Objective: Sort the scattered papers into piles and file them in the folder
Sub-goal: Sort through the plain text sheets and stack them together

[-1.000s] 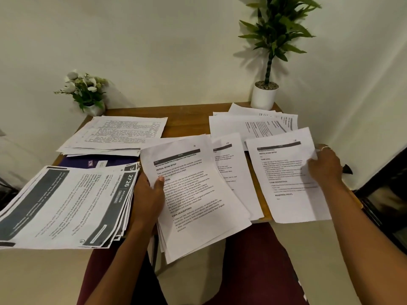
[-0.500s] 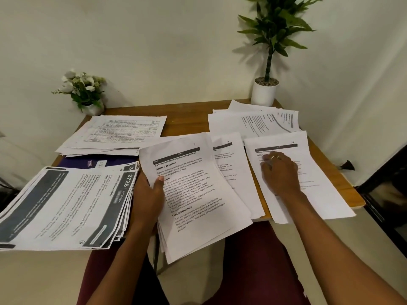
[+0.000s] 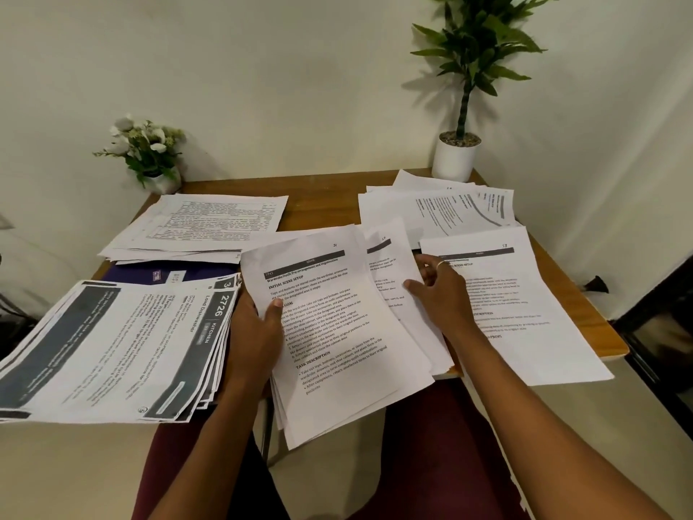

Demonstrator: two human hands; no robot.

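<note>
While paper piles crowd the wooden table (image 3: 322, 198) against pale walls, the left hand (image 3: 255, 332) pinches a stack (image 3: 337, 332).

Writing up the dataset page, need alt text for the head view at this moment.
A person's left hand holds a stack of printed pages over the near edge of a wooden table, while the right hand reaches for the sheet beside it. More paper piles, a dark folder and two potted plants sit around them.
</note>
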